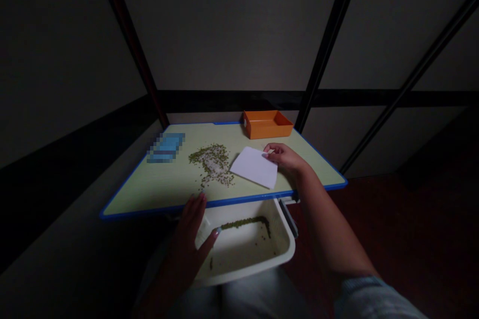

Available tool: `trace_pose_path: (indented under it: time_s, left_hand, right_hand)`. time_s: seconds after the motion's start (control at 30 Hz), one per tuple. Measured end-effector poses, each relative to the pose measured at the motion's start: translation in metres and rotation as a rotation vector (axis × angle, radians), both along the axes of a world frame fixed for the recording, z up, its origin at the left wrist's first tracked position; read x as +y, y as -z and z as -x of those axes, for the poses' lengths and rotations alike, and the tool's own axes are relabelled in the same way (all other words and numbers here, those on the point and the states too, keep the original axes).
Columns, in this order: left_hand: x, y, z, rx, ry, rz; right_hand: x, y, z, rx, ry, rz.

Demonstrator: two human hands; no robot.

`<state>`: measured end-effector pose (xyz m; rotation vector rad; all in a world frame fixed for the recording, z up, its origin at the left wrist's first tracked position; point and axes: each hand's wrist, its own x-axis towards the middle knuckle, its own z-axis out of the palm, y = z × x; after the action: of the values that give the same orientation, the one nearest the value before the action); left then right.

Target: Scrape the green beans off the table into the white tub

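My right hand (281, 155) pinches the upper right edge of a white sheet of paper (255, 167), tilted low over the table. Left of the paper lies a loose spread of small green grains (209, 152) mixed with a whitish granular material (214, 163). My left hand (194, 232) has its fingers apart at the table's front edge and over the left side of a white plastic tub (247, 275). More green grains (243, 222) line the tub's far inner side, with a few scattered on its bottom.
The pale green table (145, 192) has a raised blue edge. An orange open box (267, 132) stands at its back right. A blue blurred item (166, 148) lies at the left. Panelled walls (232, 25) rise behind, and the tub sits below the table's front edge.
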<state>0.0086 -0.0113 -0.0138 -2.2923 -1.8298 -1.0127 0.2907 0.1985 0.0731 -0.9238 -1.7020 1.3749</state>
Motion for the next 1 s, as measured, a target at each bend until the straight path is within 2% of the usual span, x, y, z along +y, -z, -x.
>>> trace_pose_path:
  time_s: [0.37, 0.67, 1.0]
  left_hand:
    - [-0.0004, -0.0032, -0.0012, -0.026, 0.004, -0.002]
    - [0.0006, 0.0002, -0.0007, -0.013, 0.011, -0.036]
    - [0.0017, 0.0011, 0.0008, -0.022, 0.001, -0.021]
  right_hand:
    - [-0.0017, 0.0007, -0.0002, -0.076, -0.036, 0.01]
    - [-0.0006, 0.0019, 0.0006, -0.131, -0.039, -0.022]
    - [0.0042, 0.0026, -0.0003, -0.091, 0.13, -0.079]
